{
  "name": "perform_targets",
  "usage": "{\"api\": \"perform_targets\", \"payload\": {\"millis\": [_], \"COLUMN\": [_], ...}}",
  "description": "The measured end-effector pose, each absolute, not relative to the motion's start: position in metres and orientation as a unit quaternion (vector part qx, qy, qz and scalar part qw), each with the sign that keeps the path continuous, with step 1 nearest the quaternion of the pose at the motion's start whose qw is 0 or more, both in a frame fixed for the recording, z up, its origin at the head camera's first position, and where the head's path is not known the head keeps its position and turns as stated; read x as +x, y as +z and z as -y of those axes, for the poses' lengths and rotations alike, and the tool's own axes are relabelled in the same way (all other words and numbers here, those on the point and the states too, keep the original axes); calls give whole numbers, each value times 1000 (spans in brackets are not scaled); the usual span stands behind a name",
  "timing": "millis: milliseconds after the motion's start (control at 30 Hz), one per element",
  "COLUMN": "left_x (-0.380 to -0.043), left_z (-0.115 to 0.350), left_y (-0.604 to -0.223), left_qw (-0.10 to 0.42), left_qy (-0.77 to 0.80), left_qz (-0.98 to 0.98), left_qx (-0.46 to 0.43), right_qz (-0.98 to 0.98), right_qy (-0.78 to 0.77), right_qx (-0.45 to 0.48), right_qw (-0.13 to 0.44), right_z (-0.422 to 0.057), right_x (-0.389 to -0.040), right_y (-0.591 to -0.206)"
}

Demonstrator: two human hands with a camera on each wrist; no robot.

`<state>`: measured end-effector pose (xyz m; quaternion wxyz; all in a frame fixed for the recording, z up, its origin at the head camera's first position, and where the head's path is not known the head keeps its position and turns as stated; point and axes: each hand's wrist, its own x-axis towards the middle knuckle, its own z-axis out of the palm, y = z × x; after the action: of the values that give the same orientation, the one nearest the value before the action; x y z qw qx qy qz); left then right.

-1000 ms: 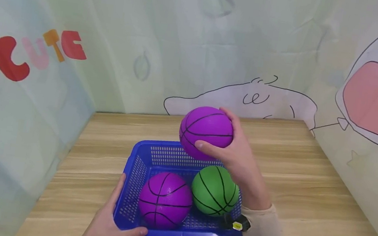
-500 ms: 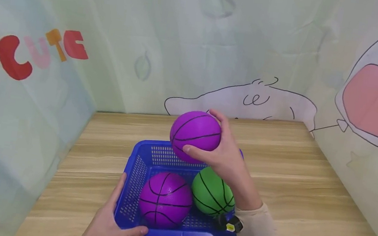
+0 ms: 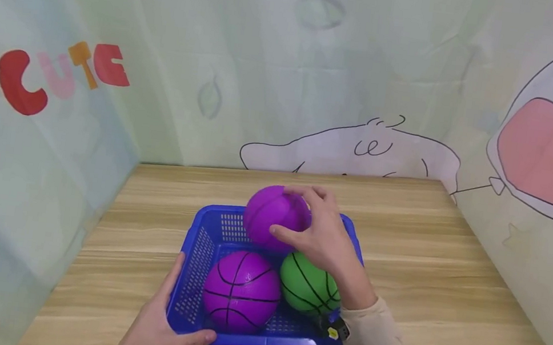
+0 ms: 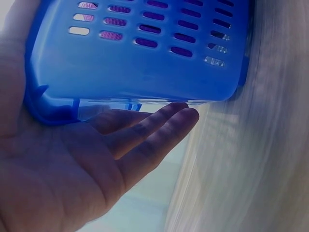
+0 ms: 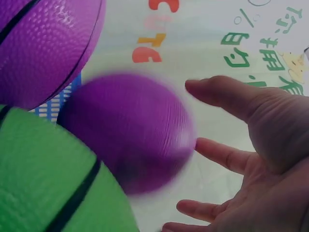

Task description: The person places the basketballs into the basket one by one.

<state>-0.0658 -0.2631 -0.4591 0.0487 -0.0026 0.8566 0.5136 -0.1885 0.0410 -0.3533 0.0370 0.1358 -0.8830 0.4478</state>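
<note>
In the head view my right hand [image 3: 323,233], fingers spread, is just off a purple toy basketball [image 3: 271,218] over the back of a blue plastic basket [image 3: 188,259]. The right wrist view shows that ball [image 5: 130,135] blurred, one fingertip right at its edge and the thumb apart from it. A second purple basketball [image 3: 242,292] and a green basketball [image 3: 306,282] sit inside the basket, the green one partly hidden by my right forearm. My left hand [image 3: 157,319] holds the basket's front left corner, thumb along the front rim and fingers [image 4: 149,140] against the side wall.
The basket stands on a wood-grain table [image 3: 145,225]. Printed fabric walls [image 3: 166,55] enclose its back and both sides. A black device [image 3: 335,326] on my right wrist overlaps the basket's front right corner.
My right hand has brought the purple ball left and down over the basket, then its fingers have opened and the ball has dropped away. My left hand has stayed on the basket corner.
</note>
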Motion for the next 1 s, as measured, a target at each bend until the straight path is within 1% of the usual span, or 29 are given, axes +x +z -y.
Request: {"api": "perform_targets", "payload": {"millis": [133,367,600,1000], "left_x": [-67,-70,-70,-71], "left_z": [263,263,263,263], "left_y": [-459,-461,-463,-463], "left_qw": [53,64,48,45], "left_qy": [513,520,530,524], "left_qz": [-857,-851,-847,-850], "left_qx": [-4,-14,7,9], "right_qz": [899,900,894,893], "right_qy": [418,420,434,439], "right_qx": [126,109,107,101], "right_qw": [40,30,25,21], "right_z": [-44,-49,-54,-65], "right_x": [-186,-184,-183,-182], "right_y": [-351,-348,-349,-346]}}
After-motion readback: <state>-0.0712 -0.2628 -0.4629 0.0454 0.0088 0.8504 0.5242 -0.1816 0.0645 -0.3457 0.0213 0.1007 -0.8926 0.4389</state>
